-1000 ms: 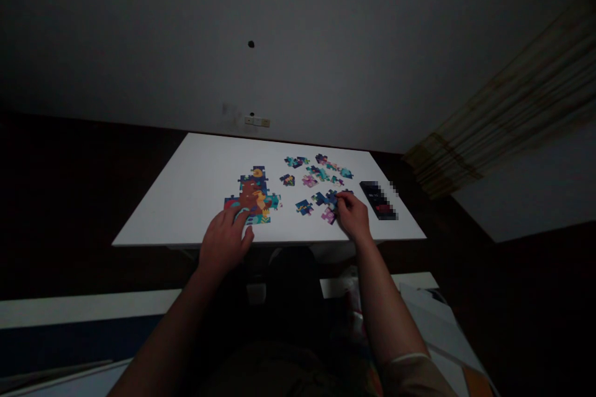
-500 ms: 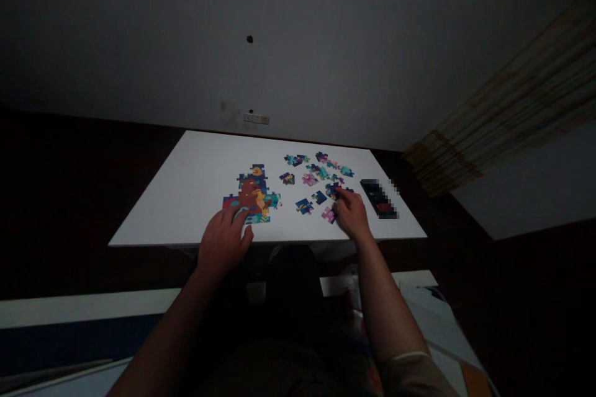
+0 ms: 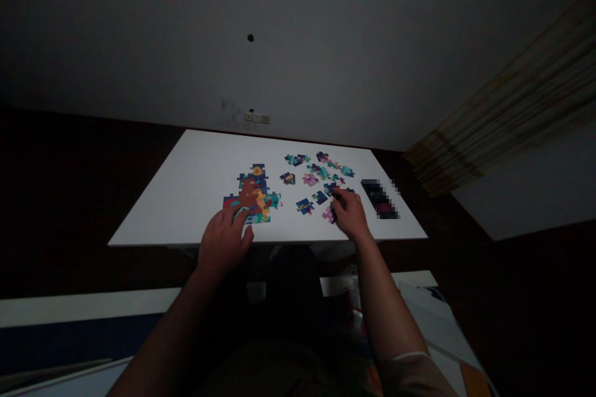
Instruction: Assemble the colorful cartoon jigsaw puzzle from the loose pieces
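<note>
A partly joined colourful jigsaw (image 3: pixel 254 192) lies on the white table (image 3: pixel 195 186). My left hand (image 3: pixel 224 242) rests flat at the jigsaw's near edge, fingers spread and touching it. My right hand (image 3: pixel 350 214) is curled over the table to the right, its fingertips pinched on a dark blue puzzle piece (image 3: pixel 331 189). A pink piece (image 3: pixel 328 216) lies just left of that hand. Two blue pieces (image 3: pixel 305 205) lie between the hands. Several loose pieces (image 3: pixel 321 167) are scattered farther back.
A dark phone-like slab (image 3: pixel 379 198) lies on the table's right side, beyond my right hand. A wall with a socket (image 3: pixel 257 118) stands behind the table. A curtain (image 3: pixel 507 111) hangs at right. Papers (image 3: pixel 433 316) lie low at right.
My right hand has drawn slightly left and nearer, with the dark blue piece under its fingertips. The left hand has stayed on the jigsaw.
</note>
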The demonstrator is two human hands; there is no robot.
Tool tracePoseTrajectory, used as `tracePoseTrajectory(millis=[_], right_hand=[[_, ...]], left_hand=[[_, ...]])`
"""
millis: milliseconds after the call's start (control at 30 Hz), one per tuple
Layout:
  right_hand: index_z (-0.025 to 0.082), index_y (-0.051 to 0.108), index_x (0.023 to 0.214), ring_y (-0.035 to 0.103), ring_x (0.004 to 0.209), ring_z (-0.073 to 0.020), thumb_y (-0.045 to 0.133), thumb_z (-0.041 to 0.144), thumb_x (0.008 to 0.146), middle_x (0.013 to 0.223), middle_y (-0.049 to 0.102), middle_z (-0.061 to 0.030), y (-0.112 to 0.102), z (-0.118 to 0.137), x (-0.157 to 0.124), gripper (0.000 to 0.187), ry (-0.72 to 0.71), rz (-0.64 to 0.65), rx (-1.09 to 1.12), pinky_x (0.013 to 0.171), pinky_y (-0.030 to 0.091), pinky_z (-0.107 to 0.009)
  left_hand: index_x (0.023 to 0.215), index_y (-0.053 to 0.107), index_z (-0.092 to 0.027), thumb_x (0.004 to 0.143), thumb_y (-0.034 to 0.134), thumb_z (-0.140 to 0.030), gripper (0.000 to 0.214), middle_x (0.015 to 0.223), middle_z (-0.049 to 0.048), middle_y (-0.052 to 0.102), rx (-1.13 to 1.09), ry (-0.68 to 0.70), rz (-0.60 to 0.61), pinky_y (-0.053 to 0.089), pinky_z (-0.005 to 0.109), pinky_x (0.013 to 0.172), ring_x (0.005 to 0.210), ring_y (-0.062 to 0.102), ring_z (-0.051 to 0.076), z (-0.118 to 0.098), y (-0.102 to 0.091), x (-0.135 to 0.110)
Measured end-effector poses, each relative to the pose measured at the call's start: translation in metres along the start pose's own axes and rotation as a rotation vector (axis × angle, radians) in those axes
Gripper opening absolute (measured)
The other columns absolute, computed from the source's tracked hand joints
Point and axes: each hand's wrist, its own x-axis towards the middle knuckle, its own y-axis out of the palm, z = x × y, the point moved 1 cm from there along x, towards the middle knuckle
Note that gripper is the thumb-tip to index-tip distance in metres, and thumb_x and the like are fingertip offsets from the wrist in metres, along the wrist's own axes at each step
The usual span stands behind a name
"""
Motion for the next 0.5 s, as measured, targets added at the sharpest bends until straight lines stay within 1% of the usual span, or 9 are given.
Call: tracePoseTrajectory(millis=[100, 200, 500], right_hand=[[0.022, 0.088, 0.141, 0.073, 0.143, -0.0407, 0.062, 0.041, 0.106, 0.149, 0.087, -0.017, 0.0, 0.0008, 0.0001, 0.048, -0.013, -0.005, 0.007, 0.133, 0.055, -0.065], [0.024, 0.089, 0.135, 0.073, 0.142, -0.0412, 0.062, 0.042, 0.105, 0.147, 0.088, -0.0161, -0.0005, 0.0021, 0.0, 0.044, -0.012, -0.01, 0.01, 0.133, 0.054, -0.067], [0.026, 0.087, 0.131, 0.075, 0.136, -0.041, 0.063, 0.041, 0.105, 0.138, 0.089, -0.0164, -0.0032, 0.0047, -0.0003, 0.038, 0.007, -0.01, 0.021, 0.129, 0.057, -0.065]], left_hand=[[0.151, 0.081, -0.021, 0.116, 0.063, -0.033, 0.042, 0.155, 0.022, 0.081, -0.01, -0.002, -0.002, 0.064, 0.059, 0.123, 0.142, 0.077, 0.042, -0.0003, -0.0004, 0.0004], [0.151, 0.081, -0.021, 0.115, 0.063, -0.034, 0.042, 0.154, 0.0217, 0.082, -0.019, -0.006, -0.005, 0.065, 0.059, 0.122, 0.142, 0.077, 0.042, -0.0005, -0.0008, 0.0005], [0.151, 0.081, -0.019, 0.116, 0.064, -0.033, 0.042, 0.154, 0.0231, 0.081, -0.014, 0.0, 0.01, 0.065, 0.06, 0.121, 0.141, 0.077, 0.043, 0.0001, -0.0003, 0.0011]])
